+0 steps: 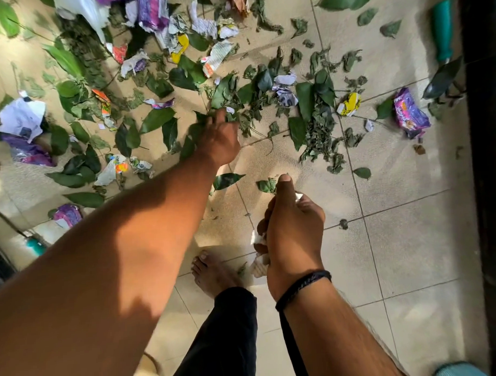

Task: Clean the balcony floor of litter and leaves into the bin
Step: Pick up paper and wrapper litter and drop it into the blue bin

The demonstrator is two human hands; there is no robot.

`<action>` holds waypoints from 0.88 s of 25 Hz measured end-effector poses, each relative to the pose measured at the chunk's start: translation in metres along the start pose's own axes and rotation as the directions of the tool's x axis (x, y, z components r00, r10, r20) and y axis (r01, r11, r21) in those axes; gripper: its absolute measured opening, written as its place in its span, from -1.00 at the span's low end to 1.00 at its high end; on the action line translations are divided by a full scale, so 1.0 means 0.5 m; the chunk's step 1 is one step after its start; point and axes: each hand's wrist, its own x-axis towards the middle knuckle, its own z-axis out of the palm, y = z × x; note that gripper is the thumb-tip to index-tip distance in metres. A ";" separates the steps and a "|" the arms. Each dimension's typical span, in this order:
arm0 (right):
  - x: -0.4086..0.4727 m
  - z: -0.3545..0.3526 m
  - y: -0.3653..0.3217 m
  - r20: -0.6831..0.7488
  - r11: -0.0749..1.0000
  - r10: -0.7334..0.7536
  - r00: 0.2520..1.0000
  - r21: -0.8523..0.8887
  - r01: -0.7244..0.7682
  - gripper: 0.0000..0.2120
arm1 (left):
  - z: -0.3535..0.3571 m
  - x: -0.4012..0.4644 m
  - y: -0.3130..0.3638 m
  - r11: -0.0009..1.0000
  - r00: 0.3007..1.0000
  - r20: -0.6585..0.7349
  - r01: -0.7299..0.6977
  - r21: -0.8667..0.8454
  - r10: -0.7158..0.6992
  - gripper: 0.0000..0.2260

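Note:
Green leaves (305, 100) and torn paper and wrappers (217, 57) lie scattered over the beige tiled floor (400, 252). My left hand (220, 138) reaches far down into the mess and its fingers close around a clump of green leaves (194, 133). My right hand (292, 231) hangs lower and nearer, gripping a bunch of crumpled white paper scraps (259, 252) with a leaf (266, 185) at the thumb. No bin is in view.
A purple wrapper (410, 114) and a yellow one (349, 105) lie at the right. A teal-handled trowel (443, 37) rests by the dark wall (486, 149). My bare foot (213, 271) stands on the tiles. Another purple wrapper (67, 214) lies left.

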 end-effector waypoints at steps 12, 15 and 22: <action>0.002 0.006 0.000 0.038 0.995 -0.079 0.996 -0.058 0.081 -0.49 | -0.007 0.017 -0.006 0.995 0.945 -0.327 -0.020 -0.099 -0.014 -0.76; 0.002 0.008 0.015 0.037 0.995 -0.062 0.997 -0.080 0.065 -0.50 | -0.036 -0.032 0.020 0.931 0.855 -0.468 0.044 -0.363 -0.223 -0.85; 0.015 -0.019 -0.010 0.006 0.968 0.165 0.986 0.192 -0.163 -0.60 | -0.144 -0.325 0.137 0.349 0.967 -0.257 -0.241 -0.906 0.002 -0.81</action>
